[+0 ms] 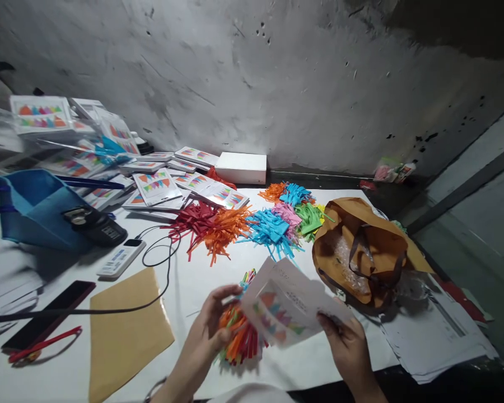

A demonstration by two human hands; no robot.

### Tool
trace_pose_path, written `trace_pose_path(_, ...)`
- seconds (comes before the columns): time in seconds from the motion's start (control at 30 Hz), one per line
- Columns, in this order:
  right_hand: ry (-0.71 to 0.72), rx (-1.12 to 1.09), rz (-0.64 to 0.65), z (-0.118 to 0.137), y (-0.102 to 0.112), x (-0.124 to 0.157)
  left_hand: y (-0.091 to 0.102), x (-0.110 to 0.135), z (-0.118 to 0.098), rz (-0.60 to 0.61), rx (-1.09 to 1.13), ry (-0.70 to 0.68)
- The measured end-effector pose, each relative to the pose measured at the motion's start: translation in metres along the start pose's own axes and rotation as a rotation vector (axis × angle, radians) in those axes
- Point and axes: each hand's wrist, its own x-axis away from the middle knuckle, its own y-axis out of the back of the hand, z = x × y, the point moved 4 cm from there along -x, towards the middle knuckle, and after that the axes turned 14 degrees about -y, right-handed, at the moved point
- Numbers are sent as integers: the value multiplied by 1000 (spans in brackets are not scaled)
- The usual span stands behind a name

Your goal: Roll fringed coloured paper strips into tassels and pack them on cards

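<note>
Item: fringe bundle [239, 338], left of the brown bag [373, 240], above the desk [193, 291]. Left hand [208, 330] grip clasps it; right hand [348, 344] grip pinches the printed card [285, 310] overlapping it. Risk: loose strips likely snag, crumple or shed against the card edge.

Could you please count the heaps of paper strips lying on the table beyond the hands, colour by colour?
Red heap: 1
Orange heaps: 2
Blue heaps: 2
Pink heap: 1
Green heap: 1
Total: 7
Left out: the mixed bundle held by the left hand; the right hand holds a printed packet.
</note>
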Motion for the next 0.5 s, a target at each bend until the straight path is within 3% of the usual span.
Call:
trace_pose_path(0.07,-162,-138,98,2,-3,-6,2,-15,-19,65,-154,-128)
trace_pose_path(0.13,-251,-223,188,4,-11,-10,-8,-28,-26,276,-194,-28)
trace_pose_path(0.17,-260,-214,157,4,-13,-11,-15,-32,-27,374,-178,51)
trace_pose_path(0.2,-238,-168,47,4,-12,-11,-20,-36,-27,439,-152,118)
trace_pose_path(0.3,73,117,-455,16,1,-4,-31,-45,-26,419,-67,186)
trace_pose_path(0.33,235,214,-530,24,0,-1,-32,-46,-25,388,-43,189)
trace_pose_path(0.4,513,373,-471,39,-10,1,-36,-44,-21,364,1,220)
trace_pose_path(0.5,607,490,-262,55,-27,-9,-38,-40,-16,418,52,271)
